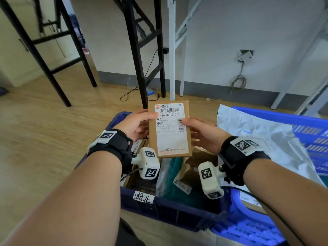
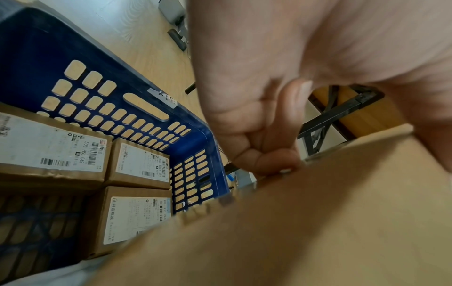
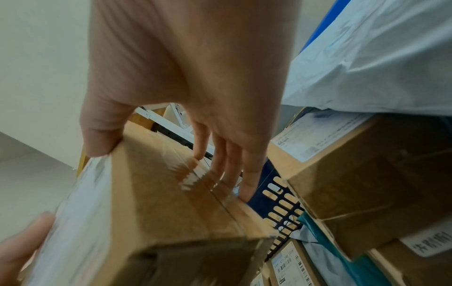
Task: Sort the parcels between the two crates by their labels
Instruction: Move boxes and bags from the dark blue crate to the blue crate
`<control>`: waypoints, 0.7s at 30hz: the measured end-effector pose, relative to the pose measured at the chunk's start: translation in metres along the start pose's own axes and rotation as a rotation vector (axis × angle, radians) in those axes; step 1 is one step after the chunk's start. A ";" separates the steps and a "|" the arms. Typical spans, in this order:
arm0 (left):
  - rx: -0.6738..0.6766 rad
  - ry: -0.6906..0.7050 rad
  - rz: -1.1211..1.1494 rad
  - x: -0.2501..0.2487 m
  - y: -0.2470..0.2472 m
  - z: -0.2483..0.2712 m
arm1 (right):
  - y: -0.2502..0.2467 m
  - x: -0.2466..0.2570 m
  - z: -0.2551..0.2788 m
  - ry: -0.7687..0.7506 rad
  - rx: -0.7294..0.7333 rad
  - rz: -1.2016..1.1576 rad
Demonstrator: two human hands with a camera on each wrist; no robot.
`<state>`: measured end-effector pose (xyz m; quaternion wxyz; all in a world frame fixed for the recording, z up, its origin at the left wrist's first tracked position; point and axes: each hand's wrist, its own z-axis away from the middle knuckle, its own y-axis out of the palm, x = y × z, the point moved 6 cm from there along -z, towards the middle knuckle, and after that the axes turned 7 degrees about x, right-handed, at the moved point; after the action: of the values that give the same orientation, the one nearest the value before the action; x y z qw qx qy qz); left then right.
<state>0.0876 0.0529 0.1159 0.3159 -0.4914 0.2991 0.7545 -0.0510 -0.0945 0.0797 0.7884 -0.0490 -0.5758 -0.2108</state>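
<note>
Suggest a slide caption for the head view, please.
Both hands, left and right, hold a labelled cardboard parcel above the dark blue crate.

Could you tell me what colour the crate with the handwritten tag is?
Dark navy blue crate, darker than the neighbouring crate; clearest in the head view.

Head view looks down from above; both wrist views closely share the parcel (image 1: 170, 129).

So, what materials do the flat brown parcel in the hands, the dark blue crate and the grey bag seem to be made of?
Flat brown parcel, held by left hand and right hand: likely matte corrugated cardboard, with glossy clear tape and a white paper label.
Dark blue crate: apparently rigid moulded plastic, its walls perforated with slots.
Grey bag: probably thin plastic film, wrinkled and slightly shiny.
</note>
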 end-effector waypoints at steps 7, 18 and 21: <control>0.015 0.016 -0.009 -0.005 0.009 0.003 | -0.002 0.005 0.004 -0.025 -0.007 0.005; 0.023 0.132 -0.108 -0.045 0.047 -0.007 | -0.026 0.035 0.021 -0.145 -0.037 -0.020; 0.039 0.147 -0.094 -0.051 0.068 -0.013 | -0.041 0.042 0.034 -0.153 -0.028 -0.022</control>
<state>0.0589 -0.0088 0.1688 0.3376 -0.5527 0.3125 0.6949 -0.0872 -0.1323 0.1229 0.7391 -0.0697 -0.6318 -0.2230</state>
